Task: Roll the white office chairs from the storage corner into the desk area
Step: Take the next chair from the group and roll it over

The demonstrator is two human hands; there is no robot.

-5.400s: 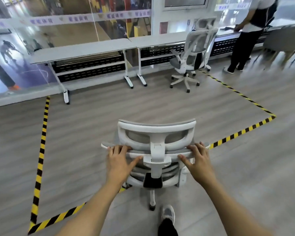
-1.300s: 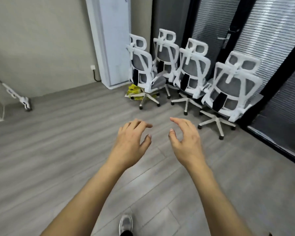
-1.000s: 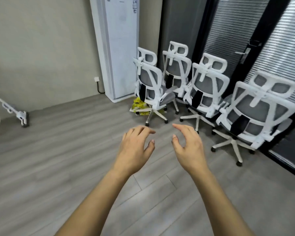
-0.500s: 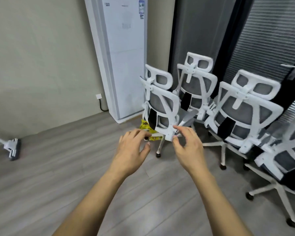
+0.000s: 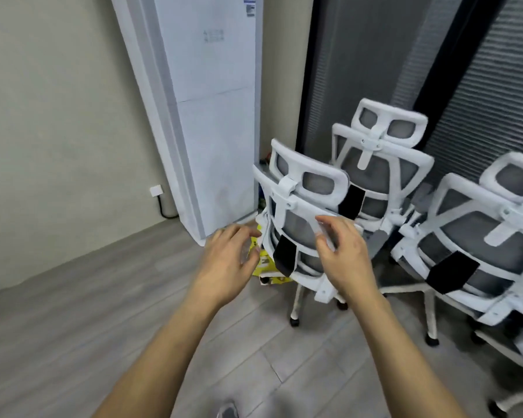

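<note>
Head view: the nearest chair (image 5: 299,224) stands with its back to the camera in the far corner of the floor (image 5: 103,312), just beside a tall white unit (image 5: 206,116). A second chair (image 5: 378,164) and a third chair (image 5: 477,236) are packed close on its right.

The left hand (image 5: 227,263) hovers at the left edge of the backrest, fingers loosely spread and holding nothing. The right hand (image 5: 344,257) is also released, its fingers in front of the white back frame; whether they touch it I cannot tell.

The frame looks like stiff plastic and the mesh soft, so the rigid top rail or the side bars seem the best places to hold. On casters the chair should roll lightly but may swivel or snag its neighbours' legs.

A yellow bag (image 5: 264,263) lies on the floor behind the chair; its contents are hidden.
</note>
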